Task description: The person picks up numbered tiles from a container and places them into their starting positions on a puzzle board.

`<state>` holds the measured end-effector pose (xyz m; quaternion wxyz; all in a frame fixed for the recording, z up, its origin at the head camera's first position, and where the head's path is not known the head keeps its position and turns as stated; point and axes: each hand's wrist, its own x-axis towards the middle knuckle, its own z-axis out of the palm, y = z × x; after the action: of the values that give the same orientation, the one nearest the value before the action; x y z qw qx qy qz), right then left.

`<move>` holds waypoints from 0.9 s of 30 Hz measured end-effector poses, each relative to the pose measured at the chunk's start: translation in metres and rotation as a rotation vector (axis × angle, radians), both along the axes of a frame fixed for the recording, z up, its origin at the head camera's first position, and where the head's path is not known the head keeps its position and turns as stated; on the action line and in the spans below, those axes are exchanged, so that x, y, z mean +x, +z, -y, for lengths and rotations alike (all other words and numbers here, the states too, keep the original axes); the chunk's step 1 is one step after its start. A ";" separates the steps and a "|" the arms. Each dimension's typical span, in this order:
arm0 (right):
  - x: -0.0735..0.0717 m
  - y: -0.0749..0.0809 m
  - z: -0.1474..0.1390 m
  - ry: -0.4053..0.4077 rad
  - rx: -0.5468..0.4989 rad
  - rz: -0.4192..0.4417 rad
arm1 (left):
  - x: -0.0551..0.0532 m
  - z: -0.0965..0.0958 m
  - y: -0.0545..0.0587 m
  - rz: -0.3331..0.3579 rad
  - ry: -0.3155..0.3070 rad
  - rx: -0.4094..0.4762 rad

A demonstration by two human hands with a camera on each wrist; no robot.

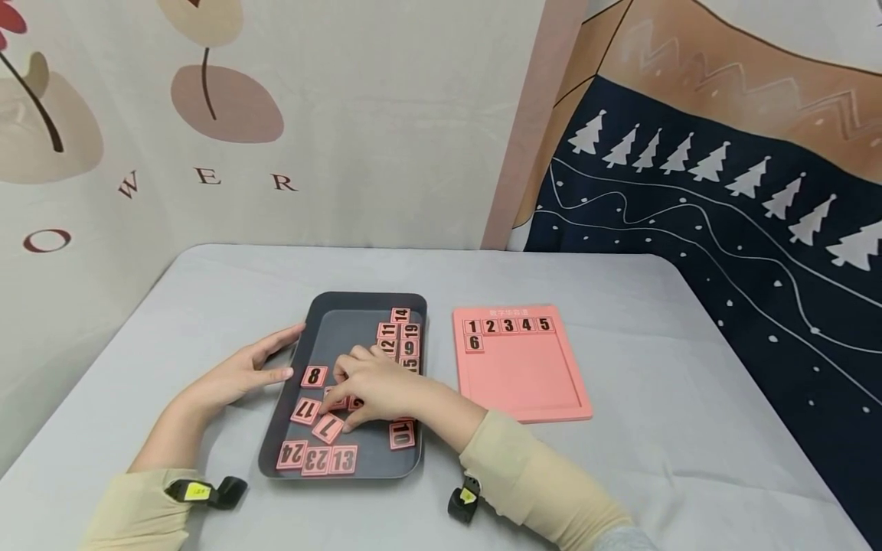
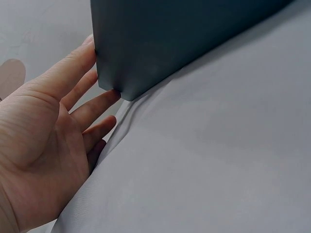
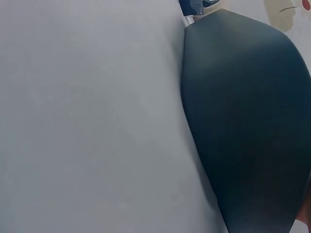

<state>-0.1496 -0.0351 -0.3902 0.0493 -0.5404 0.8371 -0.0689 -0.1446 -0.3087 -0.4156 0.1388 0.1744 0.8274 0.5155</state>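
A dark grey tray (image 1: 372, 451) holds several pink number tiles, lying at various angles. Reaching over the tray from the right, my right hand (image 1: 382, 383) pinches the pink 7 tile (image 1: 328, 429) between thumb and finger. Its palm and wrist hide some tiles. My left hand (image 1: 237, 375) rests at the tray's left edge, fingers fairly straight; in the left wrist view its fingertips touch the tray's side (image 2: 146, 43). Near the pinched tile lie the 8 tile (image 1: 314, 376), the 17 tile (image 1: 305, 411) and the 23 tile (image 1: 317, 461).
Right of the tray lies a pink board (image 1: 524, 383) with tiles 1 to 5 along its top row and the 6 tile (image 1: 474, 343) beneath the 1. Both stand on a white cloth-covered table (image 1: 654, 459). Behind hang patterned curtains (image 1: 386, 138).
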 end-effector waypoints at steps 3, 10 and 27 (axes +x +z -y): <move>0.001 -0.001 0.001 0.006 -0.008 -0.004 | 0.000 0.001 -0.001 -0.001 -0.002 0.000; 0.002 -0.003 0.002 0.018 -0.027 -0.036 | 0.000 0.001 0.000 -0.003 -0.007 0.008; 0.014 0.012 -0.025 -0.168 -0.282 -0.032 | 0.000 0.000 -0.001 0.006 0.008 0.008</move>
<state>-0.1360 -0.0100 -0.3783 -0.0462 -0.4710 0.8622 -0.1809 -0.1446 -0.3089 -0.4162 0.1383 0.1701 0.8256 0.5199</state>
